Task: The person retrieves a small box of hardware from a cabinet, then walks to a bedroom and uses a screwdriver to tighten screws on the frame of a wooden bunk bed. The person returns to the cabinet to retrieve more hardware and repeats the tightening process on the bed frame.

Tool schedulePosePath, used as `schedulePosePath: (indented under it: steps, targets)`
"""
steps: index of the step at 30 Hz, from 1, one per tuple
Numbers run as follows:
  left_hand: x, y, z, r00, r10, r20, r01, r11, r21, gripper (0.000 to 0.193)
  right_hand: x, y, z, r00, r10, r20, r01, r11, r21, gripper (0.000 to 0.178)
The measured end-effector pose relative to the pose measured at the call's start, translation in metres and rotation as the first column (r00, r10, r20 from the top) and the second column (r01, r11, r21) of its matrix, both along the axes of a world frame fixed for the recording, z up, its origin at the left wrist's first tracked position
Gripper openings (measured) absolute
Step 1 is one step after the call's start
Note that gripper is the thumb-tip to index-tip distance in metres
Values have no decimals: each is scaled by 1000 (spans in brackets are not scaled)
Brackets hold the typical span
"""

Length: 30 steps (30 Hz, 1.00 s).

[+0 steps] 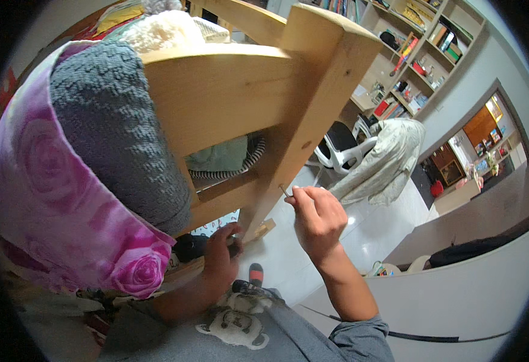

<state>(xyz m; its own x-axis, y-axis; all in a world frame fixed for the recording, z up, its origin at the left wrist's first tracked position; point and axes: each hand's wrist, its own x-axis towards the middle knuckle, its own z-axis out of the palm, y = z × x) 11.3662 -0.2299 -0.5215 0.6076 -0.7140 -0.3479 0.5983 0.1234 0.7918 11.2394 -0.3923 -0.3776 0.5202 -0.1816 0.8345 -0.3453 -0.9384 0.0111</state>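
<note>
A pale wooden bed frame with a thick post [304,130] and a curved end board [222,90] stands before me. My right hand [320,217] pinches a thin metal rod [285,191] between thumb and finger. The rod's far end meets the post's side at a small hole; whether it is a bolt or a hex key I cannot tell. Another round hole shows higher on that face. Lower down and to the left, my left hand [219,252] is curled beside the post's lower part. Something dark shows at its fingers, too hidden to name.
A grey textured blanket [110,114] and a pink rose-patterned cloth [41,163] hang over the bed end at left. Beyond the post stands a white chair [344,154] draped with a pale cloth [391,160]. Filled shelves [418,54] line the far wall.
</note>
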Motion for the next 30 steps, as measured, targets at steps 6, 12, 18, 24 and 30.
schedulePosePath:
  steps: [6,12,18,24,30]
  targets:
    - [5,15,-6,910,166,-379,-161,986,45,24,22,53,-2,940,-2,341,-337,151,929,20]
    - [8,27,4,972,131,-195,-140,990,-30,17,26,46,1,632,-301,714,-755,-448,479,25]
    - [-4,22,53,910,108,401,19,954,-298,10,32,45,-14,637,-162,753,-760,29,649,20]
    - [2,20,64,825,97,557,81,955,-286,10,13,31,3,968,96,233,-207,828,521,15]
    - [-8,25,45,886,25,463,76,977,-199,10,27,19,5,728,-185,661,-648,130,750,59]
